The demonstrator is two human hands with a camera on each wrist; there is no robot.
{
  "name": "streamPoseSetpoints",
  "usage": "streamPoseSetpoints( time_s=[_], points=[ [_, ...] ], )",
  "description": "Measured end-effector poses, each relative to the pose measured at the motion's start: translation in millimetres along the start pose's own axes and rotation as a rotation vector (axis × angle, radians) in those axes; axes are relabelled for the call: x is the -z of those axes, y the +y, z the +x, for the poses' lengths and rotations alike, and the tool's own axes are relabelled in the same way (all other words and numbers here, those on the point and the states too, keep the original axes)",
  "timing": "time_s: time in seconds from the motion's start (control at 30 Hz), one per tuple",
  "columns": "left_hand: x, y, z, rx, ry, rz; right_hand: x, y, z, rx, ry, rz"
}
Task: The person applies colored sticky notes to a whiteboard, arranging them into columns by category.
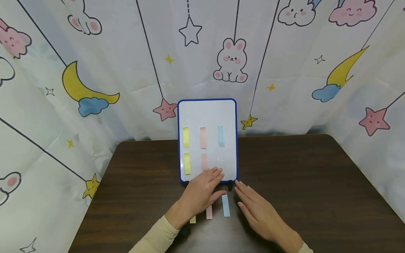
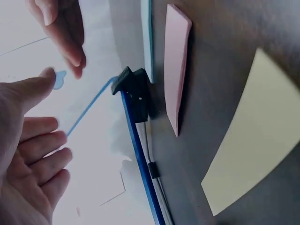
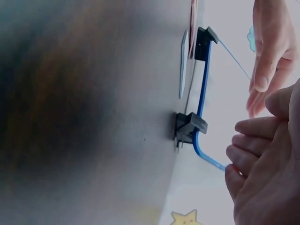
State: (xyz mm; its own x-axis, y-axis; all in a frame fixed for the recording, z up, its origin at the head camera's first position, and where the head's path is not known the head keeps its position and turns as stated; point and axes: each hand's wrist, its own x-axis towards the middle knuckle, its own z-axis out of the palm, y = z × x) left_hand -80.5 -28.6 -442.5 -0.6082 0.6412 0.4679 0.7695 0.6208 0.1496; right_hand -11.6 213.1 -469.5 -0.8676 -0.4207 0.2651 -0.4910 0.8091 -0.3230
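A small blue-framed whiteboard (image 1: pixel 209 116) stands at the back of the table. Its upper row has a yellow sticky strip (image 1: pixel 186 137), a pink strip (image 1: pixel 203 137) and a blue strip (image 1: pixel 221 136). Below are a second yellow strip (image 1: pixel 187 163) and a second pink strip (image 1: pixel 204 161), whose lower end is hidden by my left hand (image 1: pixel 202 189). That hand extends over the board's lower part, fingers fairly straight, holding nothing; whether it touches the board I cannot tell. My right hand (image 1: pixel 259 212), also without anything in it, is beside the board's lower right corner, its fingers extended.
Black clips of a stand (image 3: pixel 190 126) support the board's lower edge. In front of it lie a yellow sticky pad (image 2: pixel 255 136), a pink pad (image 2: pixel 176 65) and a blue pad (image 1: pixel 226 205). A printed curtain (image 1: pixel 126 70) hangs behind the brown table (image 1: pixel 300 175).
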Motion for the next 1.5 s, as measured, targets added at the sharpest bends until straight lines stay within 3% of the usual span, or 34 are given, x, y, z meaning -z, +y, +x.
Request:
streamPoseSetpoints(
  time_s=[0.13, 0.3, 0.4, 0.5, 0.87, 1.5],
  points=[
    [0.7, 5.9, -7.5, 0.002, -0.071, -0.014, -1, -4, -4.2, 0.013, -0.039, 0.009],
    [-3.5, 12.9, -11.3, -0.007, -0.232, -0.012, -2, -6, -7.4, 0.007, -0.159, 0.062],
    [-8.9, 15.6, -12.5, 0.017, -0.326, -0.007, -3, -6, -7.4, 0.0, -0.227, 0.093],
    [-15.0, 17.4, -13.8, 0.041, -0.376, -0.002, -3, -7, -6.9, 0.016, -0.275, 0.098],
    [-27.8, 21.0, -17.0, 0.022, -0.366, 0.066, -2, -13, -8.3, 0.085, -0.296, 0.062],
    [-28.7, 23.5, -16.5, 0.053, -0.364, 0.005, -2, -15, -10.2, 0.069, -0.336, 0.059]
  ],
)
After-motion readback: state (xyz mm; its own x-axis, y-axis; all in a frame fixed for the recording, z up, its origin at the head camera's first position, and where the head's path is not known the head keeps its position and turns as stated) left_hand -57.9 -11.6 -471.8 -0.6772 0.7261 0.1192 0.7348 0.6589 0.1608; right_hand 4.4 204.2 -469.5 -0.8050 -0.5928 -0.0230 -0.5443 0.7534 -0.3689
